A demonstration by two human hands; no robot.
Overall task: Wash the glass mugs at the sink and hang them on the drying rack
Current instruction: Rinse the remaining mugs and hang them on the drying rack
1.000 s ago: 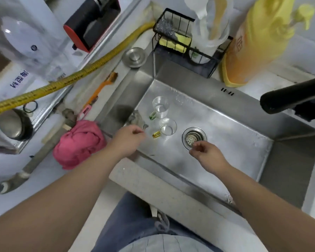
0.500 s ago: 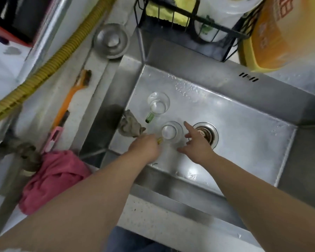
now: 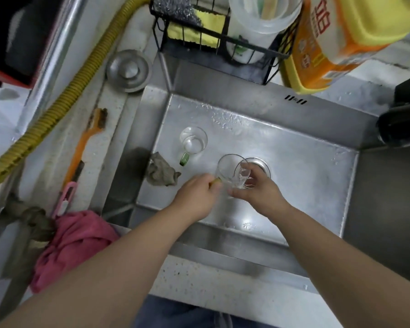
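Note:
A clear glass mug with a yellow handle (image 3: 227, 170) is tilted just above the floor of the steel sink (image 3: 305, 176), near the drain. My left hand (image 3: 197, 195) grips its handle. My right hand (image 3: 256, 189) wraps round its body, with the fingers curled over the rim and into the glass. A second glass mug with a green handle (image 3: 192, 142) stands upright on the sink floor, further back and to the left, untouched. No drying rack for the mugs is in view.
A grey rag (image 3: 160, 170) lies in the sink's left corner. A black wire caddy (image 3: 213, 36) with sponges and a plastic jug sits behind the sink, beside a yellow detergent bottle (image 3: 336, 39). A black tap (image 3: 400, 133) juts in from the right. An orange brush (image 3: 84, 143) and pink cloth (image 3: 69, 242) lie on the left counter.
Both hands went down into the sink and took hold of the yellow-handled mug, which now tilts off the sink floor towards the drain. The camera has come closer.

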